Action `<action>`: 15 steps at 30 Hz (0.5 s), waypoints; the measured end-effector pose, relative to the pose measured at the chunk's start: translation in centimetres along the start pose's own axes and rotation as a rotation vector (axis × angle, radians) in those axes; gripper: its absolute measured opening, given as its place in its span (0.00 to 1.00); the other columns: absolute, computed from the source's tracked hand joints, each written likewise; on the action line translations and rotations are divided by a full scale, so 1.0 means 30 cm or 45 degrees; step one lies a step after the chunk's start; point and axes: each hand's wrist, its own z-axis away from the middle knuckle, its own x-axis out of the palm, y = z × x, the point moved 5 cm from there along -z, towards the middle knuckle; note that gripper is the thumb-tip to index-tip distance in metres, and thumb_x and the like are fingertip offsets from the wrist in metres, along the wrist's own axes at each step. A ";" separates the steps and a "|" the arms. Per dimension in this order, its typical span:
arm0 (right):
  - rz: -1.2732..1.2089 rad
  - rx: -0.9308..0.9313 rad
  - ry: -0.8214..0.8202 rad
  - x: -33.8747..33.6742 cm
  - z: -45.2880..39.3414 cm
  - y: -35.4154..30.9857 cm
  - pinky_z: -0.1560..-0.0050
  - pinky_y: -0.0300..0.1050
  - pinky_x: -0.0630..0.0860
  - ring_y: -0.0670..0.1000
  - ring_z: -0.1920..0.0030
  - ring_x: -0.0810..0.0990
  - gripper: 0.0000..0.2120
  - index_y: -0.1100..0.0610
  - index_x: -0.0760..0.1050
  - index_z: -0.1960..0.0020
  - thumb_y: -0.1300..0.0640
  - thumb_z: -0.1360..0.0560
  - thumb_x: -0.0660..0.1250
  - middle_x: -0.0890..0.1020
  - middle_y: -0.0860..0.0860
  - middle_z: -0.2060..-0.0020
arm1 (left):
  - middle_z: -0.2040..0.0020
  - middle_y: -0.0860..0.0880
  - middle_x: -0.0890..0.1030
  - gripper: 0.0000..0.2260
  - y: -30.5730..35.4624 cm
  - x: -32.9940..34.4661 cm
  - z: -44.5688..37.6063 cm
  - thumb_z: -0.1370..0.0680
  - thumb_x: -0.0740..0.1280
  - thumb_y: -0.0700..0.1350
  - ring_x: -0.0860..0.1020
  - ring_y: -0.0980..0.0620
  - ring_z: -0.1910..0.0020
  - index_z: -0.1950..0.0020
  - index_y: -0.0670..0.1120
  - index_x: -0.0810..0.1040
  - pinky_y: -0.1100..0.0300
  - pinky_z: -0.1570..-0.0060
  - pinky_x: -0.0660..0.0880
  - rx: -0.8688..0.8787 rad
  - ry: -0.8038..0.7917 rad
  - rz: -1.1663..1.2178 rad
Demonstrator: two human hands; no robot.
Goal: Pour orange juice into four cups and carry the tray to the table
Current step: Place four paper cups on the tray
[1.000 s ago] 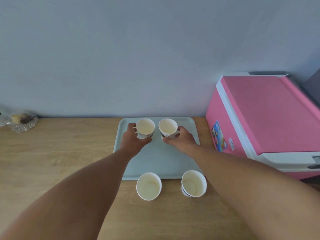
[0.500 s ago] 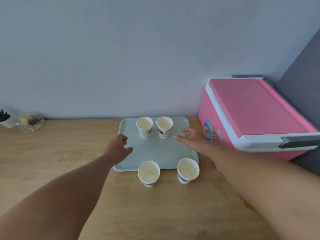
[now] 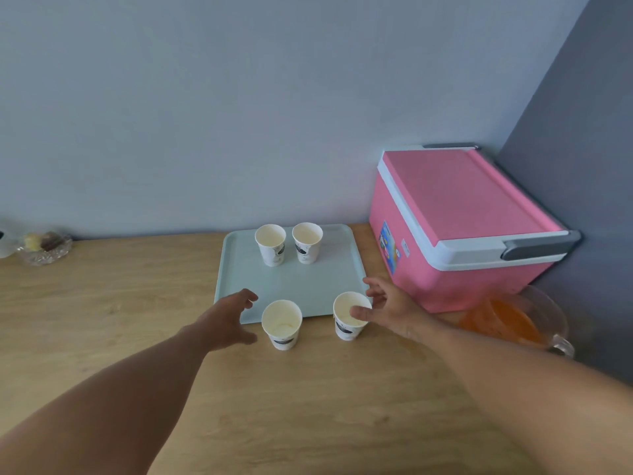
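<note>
Two paper cups stood side by side at the far end of the pale tray (image 3: 291, 282), the left one (image 3: 270, 244) and the right one (image 3: 307, 242) both upright and empty. Two more empty cups stood on the desk (image 3: 102, 303) just off the tray's near edge: one (image 3: 282, 323) before the tray's middle, the other (image 3: 349, 315) at its near right corner.

The left hand (image 3: 224, 320) hovered beside the nearer middle cup, fingers spread and loose, gripping nothing. The right hand (image 3: 390, 308) curved around the corner cup with its thumb across the rim; whether the fingers had truly closed on it could not be told.

The orange juice sat in a clear jug (image 3: 510, 320) to the right of the tray, in front of the pink cooler (image 3: 459, 217) and partly behind the right forearm.

The likely next step was lifting these two cups onto the tray. Light, empty paper cups tip easily, so a sideways brush from either hand could knock one over or squash its rim. The right forearm also passed close to the jug; a careless sweep of the elbow could bump it and spill juice across the desk.
</note>
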 end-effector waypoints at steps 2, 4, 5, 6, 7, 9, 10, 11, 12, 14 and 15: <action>0.053 -0.003 -0.025 0.012 0.029 0.013 0.41 0.36 0.74 0.40 0.38 0.77 0.61 0.44 0.65 0.22 0.24 0.49 0.80 0.76 0.45 0.36 | 0.39 0.55 0.76 0.43 0.021 0.014 0.015 0.41 0.82 0.57 0.76 0.53 0.42 0.30 0.55 0.68 0.53 0.41 0.76 0.028 -0.016 0.027; 0.109 -0.007 -0.024 0.025 0.051 0.017 0.37 0.39 0.72 0.40 0.37 0.76 0.59 0.43 0.64 0.22 0.27 0.47 0.82 0.76 0.41 0.37 | 0.40 0.56 0.76 0.45 0.052 0.026 0.030 0.42 0.83 0.58 0.76 0.54 0.41 0.30 0.55 0.68 0.54 0.40 0.75 0.056 -0.026 0.054; 0.126 -0.008 -0.017 0.032 0.057 0.017 0.36 0.40 0.72 0.39 0.37 0.75 0.57 0.42 0.64 0.23 0.29 0.46 0.84 0.75 0.39 0.38 | 0.40 0.57 0.76 0.45 0.069 0.032 0.038 0.43 0.83 0.59 0.76 0.55 0.41 0.30 0.56 0.68 0.55 0.41 0.75 0.064 -0.023 0.075; 0.129 -0.012 -0.008 0.041 0.062 0.015 0.36 0.40 0.72 0.38 0.37 0.74 0.55 0.41 0.64 0.25 0.31 0.46 0.84 0.74 0.37 0.38 | 0.40 0.58 0.76 0.45 0.084 0.039 0.044 0.44 0.83 0.59 0.76 0.56 0.41 0.31 0.57 0.68 0.56 0.41 0.75 0.065 -0.013 0.107; 0.121 -0.019 0.006 0.051 0.064 0.012 0.36 0.40 0.73 0.37 0.38 0.75 0.52 0.41 0.66 0.28 0.33 0.46 0.85 0.75 0.35 0.39 | 0.41 0.60 0.77 0.45 0.098 0.046 0.051 0.46 0.83 0.60 0.76 0.58 0.41 0.32 0.57 0.69 0.57 0.42 0.75 0.066 0.003 0.150; 0.088 -0.048 0.049 0.070 0.066 0.004 0.40 0.39 0.76 0.36 0.42 0.78 0.45 0.42 0.71 0.34 0.37 0.45 0.86 0.79 0.37 0.42 | 0.42 0.61 0.78 0.43 0.128 0.060 0.062 0.47 0.84 0.59 0.77 0.61 0.42 0.35 0.57 0.71 0.63 0.46 0.74 0.067 0.048 0.246; 0.072 -0.066 0.070 0.079 0.069 -0.002 0.44 0.38 0.78 0.36 0.45 0.80 0.41 0.42 0.73 0.36 0.40 0.44 0.87 0.81 0.38 0.43 | 0.42 0.61 0.79 0.42 0.144 0.066 0.067 0.46 0.85 0.58 0.77 0.62 0.43 0.36 0.57 0.72 0.67 0.49 0.72 0.068 0.079 0.283; 0.061 -0.081 0.088 0.088 0.072 -0.010 0.47 0.37 0.79 0.36 0.47 0.80 0.37 0.42 0.74 0.38 0.43 0.42 0.87 0.82 0.40 0.45 | 0.44 0.61 0.79 0.40 0.160 0.070 0.073 0.45 0.85 0.56 0.77 0.63 0.44 0.37 0.57 0.72 0.70 0.51 0.70 0.070 0.111 0.309; 0.056 -0.090 0.104 0.095 0.072 -0.016 0.48 0.37 0.80 0.36 0.48 0.81 0.34 0.43 0.75 0.40 0.46 0.41 0.87 0.83 0.41 0.46 | 0.45 0.62 0.80 0.37 0.174 0.072 0.076 0.43 0.86 0.55 0.77 0.64 0.45 0.38 0.56 0.73 0.71 0.52 0.70 0.069 0.144 0.336; 0.056 -0.099 0.130 0.106 0.063 -0.029 0.49 0.42 0.81 0.40 0.50 0.82 0.30 0.44 0.76 0.43 0.46 0.40 0.86 0.84 0.43 0.49 | 0.47 0.61 0.81 0.33 0.185 0.073 0.075 0.41 0.85 0.54 0.78 0.65 0.47 0.41 0.55 0.74 0.69 0.52 0.70 0.064 0.203 0.382; 0.062 -0.105 0.137 0.110 0.053 -0.036 0.48 0.44 0.81 0.41 0.50 0.82 0.30 0.44 0.76 0.44 0.45 0.40 0.85 0.84 0.43 0.49 | 0.48 0.61 0.81 0.31 0.186 0.070 0.073 0.40 0.85 0.54 0.78 0.64 0.48 0.42 0.55 0.75 0.67 0.52 0.71 0.061 0.222 0.402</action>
